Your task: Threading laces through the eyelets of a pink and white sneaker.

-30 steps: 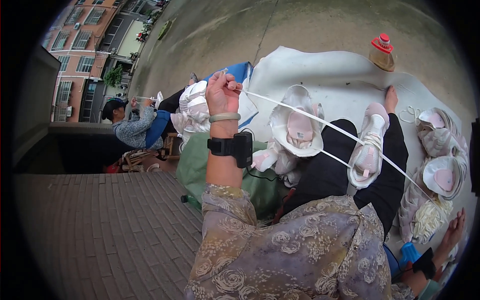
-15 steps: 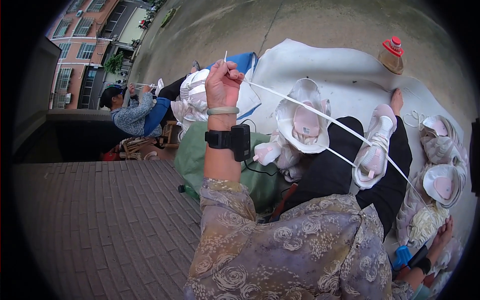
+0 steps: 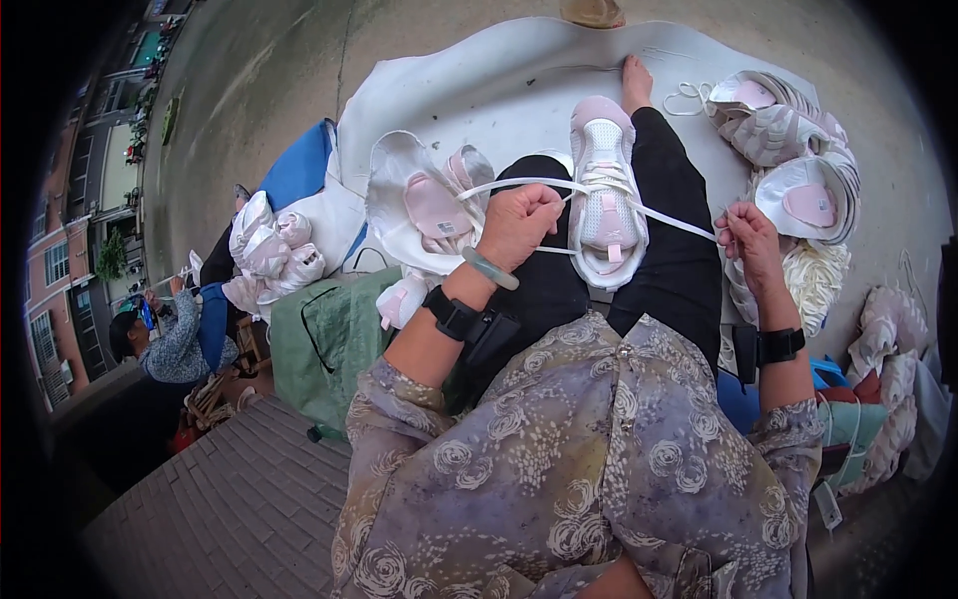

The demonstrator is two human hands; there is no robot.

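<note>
A white and pink sneaker upper [image 3: 604, 165], partly laced, lies lengthwise over my black-trousered legs, its toe pointing away from me. Close by its left side, my left hand [image 3: 521, 222] is closed with the white shoelace [image 3: 529, 184] in its fingers; part of the lace loops over the hand. My right hand [image 3: 750, 240], to the right of the upper, pinches the lace stretch [image 3: 674, 221] that runs out from the eyelets. Left of my knee rests another wide-open upper [image 3: 431, 205] with a pink insole area.
Stacked uppers [image 3: 783, 130] stand at the right, above a bundle of cream laces [image 3: 813, 285]. A green sack [image 3: 319, 344] is at my left, beside more uppers [image 3: 269, 245]. Further left sits another person [image 3: 180, 334]. White sheeting [image 3: 479, 85] covers the ground ahead.
My left hand has come down from high on the left to beside the upper. My right hand has moved from near the lace bundle to the lace. The view has swung right.
</note>
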